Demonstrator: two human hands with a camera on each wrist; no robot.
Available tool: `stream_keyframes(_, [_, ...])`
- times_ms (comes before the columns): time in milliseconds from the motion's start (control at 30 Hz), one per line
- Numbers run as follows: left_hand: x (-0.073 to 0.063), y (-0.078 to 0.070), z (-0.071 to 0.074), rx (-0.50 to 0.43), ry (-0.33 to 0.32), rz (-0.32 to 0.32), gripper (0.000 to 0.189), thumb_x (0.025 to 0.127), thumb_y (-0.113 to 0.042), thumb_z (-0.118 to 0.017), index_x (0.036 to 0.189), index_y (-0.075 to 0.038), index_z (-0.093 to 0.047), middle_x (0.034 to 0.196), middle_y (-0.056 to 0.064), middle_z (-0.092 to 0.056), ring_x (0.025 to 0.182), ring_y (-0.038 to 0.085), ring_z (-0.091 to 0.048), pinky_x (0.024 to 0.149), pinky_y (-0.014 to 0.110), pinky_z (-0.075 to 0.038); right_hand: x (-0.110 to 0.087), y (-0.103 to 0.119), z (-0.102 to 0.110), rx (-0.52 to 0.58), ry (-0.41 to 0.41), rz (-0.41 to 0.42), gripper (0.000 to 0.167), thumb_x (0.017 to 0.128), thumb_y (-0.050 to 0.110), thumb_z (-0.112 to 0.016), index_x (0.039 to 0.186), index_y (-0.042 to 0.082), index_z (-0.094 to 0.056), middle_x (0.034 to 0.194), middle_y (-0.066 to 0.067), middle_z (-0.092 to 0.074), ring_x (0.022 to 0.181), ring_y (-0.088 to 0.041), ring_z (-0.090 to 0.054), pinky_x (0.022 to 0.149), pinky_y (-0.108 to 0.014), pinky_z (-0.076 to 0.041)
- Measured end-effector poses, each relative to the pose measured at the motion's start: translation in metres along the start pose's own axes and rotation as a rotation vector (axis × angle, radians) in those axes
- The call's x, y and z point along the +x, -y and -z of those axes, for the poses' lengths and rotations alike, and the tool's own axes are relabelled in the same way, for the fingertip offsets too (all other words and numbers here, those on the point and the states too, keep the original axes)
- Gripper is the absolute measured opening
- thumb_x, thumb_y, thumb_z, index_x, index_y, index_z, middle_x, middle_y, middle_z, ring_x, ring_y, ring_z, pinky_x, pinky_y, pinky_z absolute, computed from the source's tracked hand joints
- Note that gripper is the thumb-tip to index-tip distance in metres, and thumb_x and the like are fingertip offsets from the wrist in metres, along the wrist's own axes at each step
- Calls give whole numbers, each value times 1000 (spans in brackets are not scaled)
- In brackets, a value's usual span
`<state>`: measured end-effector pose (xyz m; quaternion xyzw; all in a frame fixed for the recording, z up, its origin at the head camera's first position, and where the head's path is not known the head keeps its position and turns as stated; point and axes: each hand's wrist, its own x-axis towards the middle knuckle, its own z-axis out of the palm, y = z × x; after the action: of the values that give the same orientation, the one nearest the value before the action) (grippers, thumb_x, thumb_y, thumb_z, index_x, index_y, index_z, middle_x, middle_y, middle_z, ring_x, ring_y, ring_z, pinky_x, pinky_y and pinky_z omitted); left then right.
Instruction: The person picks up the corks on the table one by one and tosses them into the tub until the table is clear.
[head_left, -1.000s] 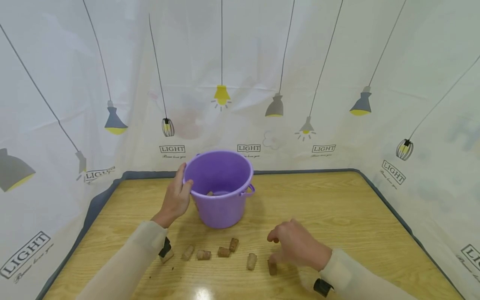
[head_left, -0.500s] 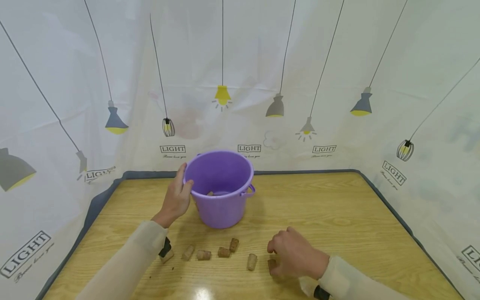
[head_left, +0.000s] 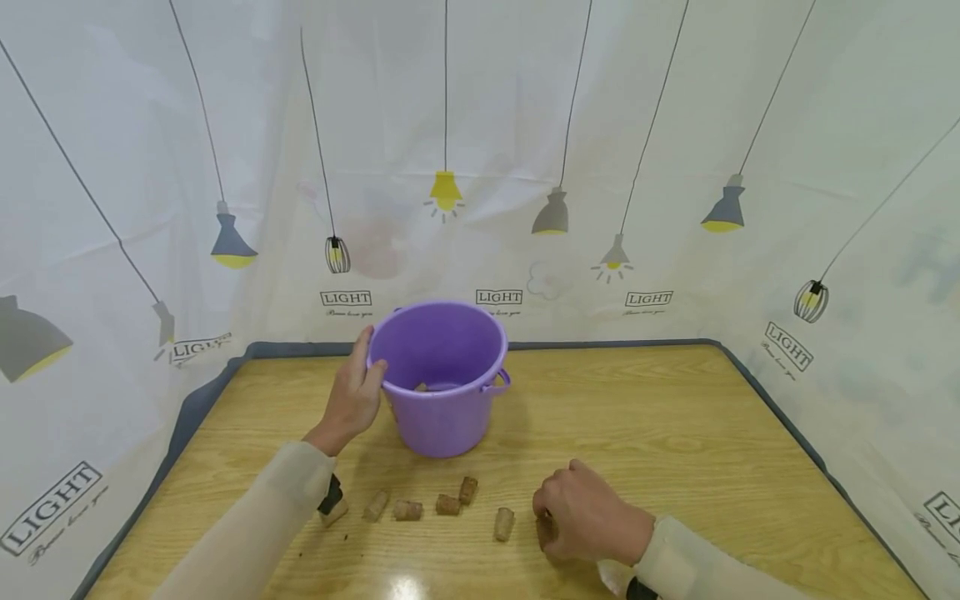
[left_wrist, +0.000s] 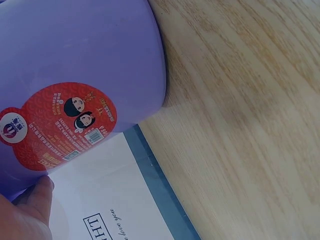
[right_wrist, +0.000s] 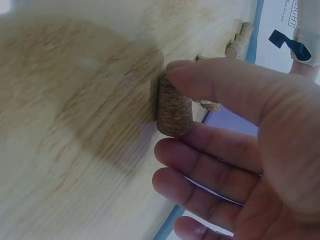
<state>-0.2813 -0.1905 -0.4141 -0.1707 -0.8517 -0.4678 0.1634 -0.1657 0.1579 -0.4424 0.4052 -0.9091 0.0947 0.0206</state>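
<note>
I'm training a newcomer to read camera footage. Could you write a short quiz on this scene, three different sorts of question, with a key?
1. Multiple choice: where does the left hand grip the round purple plastic bucket?
A) its base
B) its rim
C) the handle lug on its right

2. True or false: the right hand is inside the bucket.

3. Open: what does the right hand pinch in the right wrist view?

Key:
1. B
2. False; it is outside, low over the yellowish wood-grain table.
3. A short brown cylindrical cork.
</note>
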Motion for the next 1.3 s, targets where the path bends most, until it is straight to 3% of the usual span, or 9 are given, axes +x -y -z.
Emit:
stream_keyframes(567, [1, 0, 0, 10, -3, -11, 64, 106, -13, -37, 163, 2, -12, 164, 26, -26, 148, 41, -33, 121, 56, -30, 1, -1, 1, 48, 3, -2, 23, 74, 11, -78, 61, 28, -68, 59, 22, -57, 51, 4, -38, 59, -24, -23])
stream_keyframes(933, [1, 0, -1, 11, 0, -5, 64, 107, -14, -37, 163, 1, -11, 163, 27, -27, 146, 42, -35, 119, 56, -32, 2, -1, 8, 81, -81, -31, 19, 66, 12, -80, 62, 27, -69, 57, 24, -53, 53, 4, -39, 62, -25, -31])
stream_keyframes(1200, [1, 1, -1, 12, 2, 6, 64, 107, -15, -37, 163, 0, -11, 163, 27, -28, 146, 43, -36, 119, 57, -32, 4, -2, 9, 124, -94, -84, 20, 70, 16, -87, 67, 28, -71, 70, 16, -67, 65, 1, -55, 71, -32, -40])
stream_keyframes(1300, [1, 0, 0, 10, 5, 10, 64, 107, -15, -37, 163, 0, -10, 163, 27, -28, 146, 43, -36, 119, 56, -32, 4, -2, 11, 117, -109, -92, 20, 72, 18, -87, 68, 30, -71, 70, 16, -68, 64, 2, -53, 71, -33, -41])
